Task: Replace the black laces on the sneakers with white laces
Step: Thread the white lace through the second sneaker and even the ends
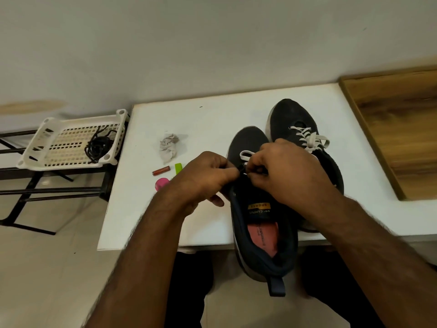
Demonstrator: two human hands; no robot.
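— What's lying on the white table [201,119]?
— A crumpled cloth [169,146], a red battery [161,171], a green tag [178,167], a pink disc [161,183]
— And beside it?
— A wooden board [399,129] on the right

A white tabletop [208,119] carries two dark sneakers: one [305,124] with white laces lies just beyond the right grip [281,171], the other [264,235] under both grips, heel overhanging the near edge. Beyond the left grip [205,178] lie a crumpled cloth [169,147], a reddish battery [161,171], a green piece [178,167] and a pink disc [161,183].
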